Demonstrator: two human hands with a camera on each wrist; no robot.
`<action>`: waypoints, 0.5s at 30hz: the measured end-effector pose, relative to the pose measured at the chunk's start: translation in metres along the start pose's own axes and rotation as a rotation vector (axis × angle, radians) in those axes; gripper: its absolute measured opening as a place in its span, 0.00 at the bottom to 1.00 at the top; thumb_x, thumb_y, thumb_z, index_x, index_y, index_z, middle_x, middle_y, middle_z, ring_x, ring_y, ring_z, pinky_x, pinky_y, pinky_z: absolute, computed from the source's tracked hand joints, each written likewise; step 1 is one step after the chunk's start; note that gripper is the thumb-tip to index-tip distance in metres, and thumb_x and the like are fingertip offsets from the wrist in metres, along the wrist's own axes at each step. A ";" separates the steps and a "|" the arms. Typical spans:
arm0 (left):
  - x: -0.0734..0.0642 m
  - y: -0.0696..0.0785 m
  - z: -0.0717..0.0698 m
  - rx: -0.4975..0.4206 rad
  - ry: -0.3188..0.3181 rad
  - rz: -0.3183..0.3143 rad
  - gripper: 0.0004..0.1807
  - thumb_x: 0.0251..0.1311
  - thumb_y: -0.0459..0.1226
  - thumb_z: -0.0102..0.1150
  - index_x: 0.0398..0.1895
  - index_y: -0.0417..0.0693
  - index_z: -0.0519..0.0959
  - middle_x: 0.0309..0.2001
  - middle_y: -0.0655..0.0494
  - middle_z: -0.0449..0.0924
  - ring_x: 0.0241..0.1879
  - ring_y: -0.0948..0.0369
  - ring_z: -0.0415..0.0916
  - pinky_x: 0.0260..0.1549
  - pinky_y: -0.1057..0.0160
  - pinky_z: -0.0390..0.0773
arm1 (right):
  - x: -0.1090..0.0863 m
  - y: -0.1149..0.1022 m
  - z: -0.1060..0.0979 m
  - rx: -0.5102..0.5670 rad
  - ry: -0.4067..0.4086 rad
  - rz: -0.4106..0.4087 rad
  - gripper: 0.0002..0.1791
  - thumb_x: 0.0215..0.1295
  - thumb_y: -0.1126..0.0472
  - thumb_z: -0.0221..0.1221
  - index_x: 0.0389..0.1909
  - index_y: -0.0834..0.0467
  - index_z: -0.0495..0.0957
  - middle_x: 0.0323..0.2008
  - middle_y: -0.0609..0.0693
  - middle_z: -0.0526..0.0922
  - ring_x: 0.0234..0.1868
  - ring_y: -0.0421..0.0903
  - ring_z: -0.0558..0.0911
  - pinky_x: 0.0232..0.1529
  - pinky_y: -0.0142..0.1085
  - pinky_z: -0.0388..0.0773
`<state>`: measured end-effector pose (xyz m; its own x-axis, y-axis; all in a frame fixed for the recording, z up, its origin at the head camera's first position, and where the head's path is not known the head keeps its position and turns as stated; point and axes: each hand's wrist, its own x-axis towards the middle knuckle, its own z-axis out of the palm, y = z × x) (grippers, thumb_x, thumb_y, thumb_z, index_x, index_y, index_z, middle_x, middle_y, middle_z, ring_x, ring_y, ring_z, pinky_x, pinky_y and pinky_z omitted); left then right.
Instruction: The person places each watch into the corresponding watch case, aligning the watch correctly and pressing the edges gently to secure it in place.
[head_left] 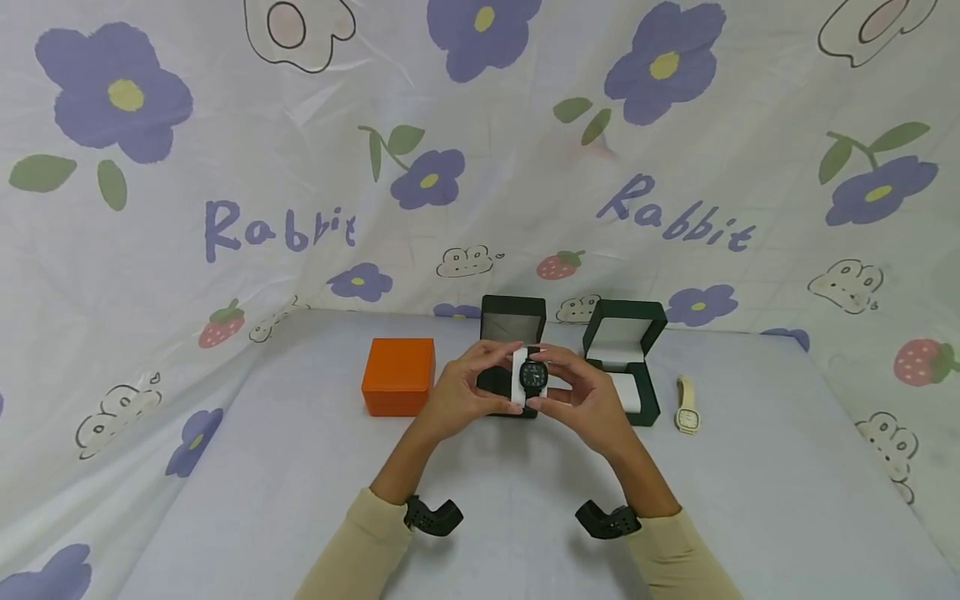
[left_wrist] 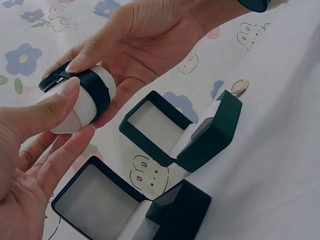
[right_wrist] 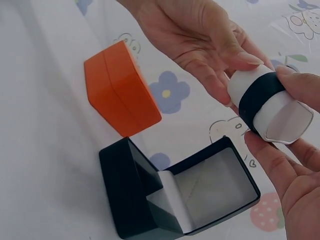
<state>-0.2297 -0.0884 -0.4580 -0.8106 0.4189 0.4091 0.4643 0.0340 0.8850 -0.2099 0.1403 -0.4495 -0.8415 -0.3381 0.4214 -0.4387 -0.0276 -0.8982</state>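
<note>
Between both hands is a black wristwatch [head_left: 533, 377], its strap wrapped round a white watch pillow [right_wrist: 282, 119]. My left hand [head_left: 467, 390] grips the pillow from the left, thumb and fingers at its top and bottom edges. From the other side my right hand [head_left: 583, 395] pinches it near the watch strap [left_wrist: 94, 92]. In the head view the dial faces up toward me. Behind and below the hands stands an open dark green watch box [head_left: 513, 315], partly hidden by them; its base compartment shows hollow in the right wrist view.
An orange box [head_left: 399, 377], closed, sits to the left. On the right a second open green box [head_left: 647, 392] has a white pillow [head_left: 627, 392] inside. Farther right lies a gold watch [head_left: 686, 405] on the white table [head_left: 780, 467]. A patterned cloth [head_left: 480, 225] hangs behind.
</note>
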 end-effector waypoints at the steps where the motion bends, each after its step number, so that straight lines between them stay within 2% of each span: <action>1: 0.000 0.000 0.000 0.003 -0.001 0.001 0.42 0.49 0.30 0.79 0.71 0.53 0.74 0.59 0.55 0.72 0.57 0.54 0.76 0.39 0.59 0.88 | 0.000 0.000 0.000 -0.002 -0.004 0.001 0.34 0.55 0.79 0.69 0.64 0.63 0.75 0.69 0.57 0.71 0.63 0.53 0.78 0.53 0.42 0.84; 6: 0.001 -0.001 -0.001 0.002 -0.003 0.005 0.43 0.48 0.29 0.79 0.71 0.55 0.74 0.59 0.56 0.72 0.57 0.56 0.76 0.40 0.59 0.87 | 0.000 -0.001 -0.001 -0.039 -0.003 0.007 0.33 0.56 0.77 0.70 0.64 0.61 0.76 0.70 0.54 0.71 0.64 0.53 0.77 0.53 0.40 0.84; 8: 0.001 -0.001 -0.001 0.003 -0.004 0.009 0.43 0.48 0.29 0.79 0.71 0.56 0.74 0.59 0.56 0.73 0.57 0.56 0.76 0.40 0.58 0.87 | 0.000 -0.002 -0.001 -0.057 0.004 0.005 0.33 0.56 0.77 0.70 0.64 0.60 0.76 0.70 0.53 0.71 0.64 0.52 0.77 0.54 0.43 0.84; 13: 0.002 -0.002 0.000 0.017 -0.009 0.020 0.43 0.48 0.30 0.79 0.71 0.56 0.74 0.60 0.53 0.73 0.57 0.55 0.76 0.40 0.59 0.87 | -0.001 -0.002 -0.002 -0.061 -0.003 0.001 0.33 0.55 0.77 0.71 0.64 0.61 0.77 0.69 0.55 0.71 0.65 0.50 0.76 0.53 0.45 0.84; 15: 0.002 -0.004 0.001 0.019 -0.004 0.031 0.41 0.51 0.30 0.78 0.70 0.54 0.75 0.59 0.53 0.74 0.56 0.54 0.76 0.41 0.59 0.87 | -0.001 -0.002 -0.003 -0.054 -0.012 0.003 0.32 0.55 0.77 0.71 0.62 0.62 0.78 0.69 0.55 0.72 0.65 0.50 0.76 0.53 0.43 0.84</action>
<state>-0.2324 -0.0872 -0.4605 -0.7945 0.4235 0.4353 0.4956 0.0379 0.8677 -0.2091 0.1433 -0.4480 -0.8392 -0.3490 0.4170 -0.4529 0.0241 -0.8912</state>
